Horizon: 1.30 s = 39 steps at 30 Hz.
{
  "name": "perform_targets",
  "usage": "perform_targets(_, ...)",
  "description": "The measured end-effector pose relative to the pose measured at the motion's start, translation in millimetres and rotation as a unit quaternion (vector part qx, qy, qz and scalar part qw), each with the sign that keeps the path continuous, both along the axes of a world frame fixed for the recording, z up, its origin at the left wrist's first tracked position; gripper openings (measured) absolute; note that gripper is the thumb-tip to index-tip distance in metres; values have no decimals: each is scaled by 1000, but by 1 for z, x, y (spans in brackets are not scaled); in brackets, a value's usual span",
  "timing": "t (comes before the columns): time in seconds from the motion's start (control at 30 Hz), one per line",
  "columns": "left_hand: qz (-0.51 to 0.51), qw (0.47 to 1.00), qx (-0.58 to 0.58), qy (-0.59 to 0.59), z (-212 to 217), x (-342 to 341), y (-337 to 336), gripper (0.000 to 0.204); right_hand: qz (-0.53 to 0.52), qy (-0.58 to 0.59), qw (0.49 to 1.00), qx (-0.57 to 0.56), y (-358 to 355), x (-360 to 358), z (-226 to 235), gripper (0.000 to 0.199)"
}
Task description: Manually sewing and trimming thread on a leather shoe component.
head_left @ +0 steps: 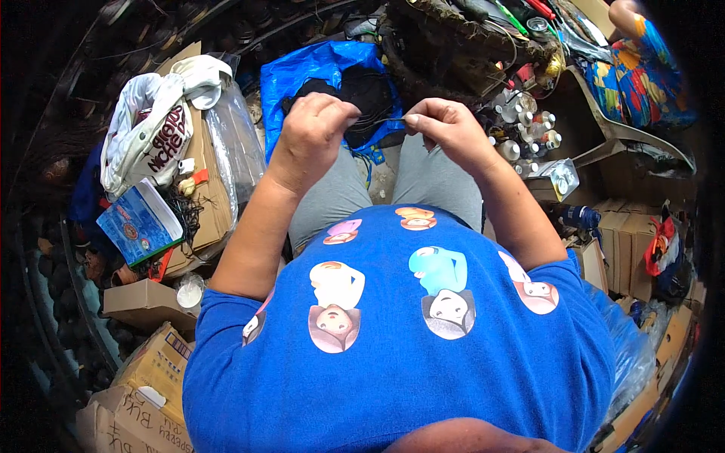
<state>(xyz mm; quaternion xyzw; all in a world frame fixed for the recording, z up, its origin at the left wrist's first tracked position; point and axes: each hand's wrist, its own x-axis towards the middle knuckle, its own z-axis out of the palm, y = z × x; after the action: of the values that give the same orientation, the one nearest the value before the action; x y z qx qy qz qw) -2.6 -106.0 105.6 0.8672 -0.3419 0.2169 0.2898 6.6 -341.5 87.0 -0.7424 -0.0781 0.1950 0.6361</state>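
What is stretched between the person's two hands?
In the head view, a thin dark strand spans the short gap between the left hand and the right hand, above a blue plastic bag holding black pieces.

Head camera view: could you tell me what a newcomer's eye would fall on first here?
First, the two hands at upper centre: the left hand and right hand pinch a thin dark strand stretched between them, above the person's grey-clad knees. Just beyond lies a bright blue plastic bag holding black pieces. To the left, a white cloth bag rests on cardboard boxes; small spools cluster to the right.
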Motion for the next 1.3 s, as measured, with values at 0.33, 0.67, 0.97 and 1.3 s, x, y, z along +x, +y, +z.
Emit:
perform_targets(0.33, -34, 864, -244, 439, 5, 2, -11, 35, 3, -78, 995, 59, 4, 3, 0, 22)
perform_targets(0.67, 32, 926, -209, 314, 5, -4, -28, 15, -11, -110, 993, 34, 10, -3, 10, 19)
perform_targets(0.97, 52, 966, -143, 211, 4, -3, -23, 11, 33, -28, 999, 15, 4, -1, 9, 16)
perform_targets(1.3, 29, 999, 26, 25, 1, -18, -40, 9, -29, 106, 965, 236, 11, -9, 9, 21)
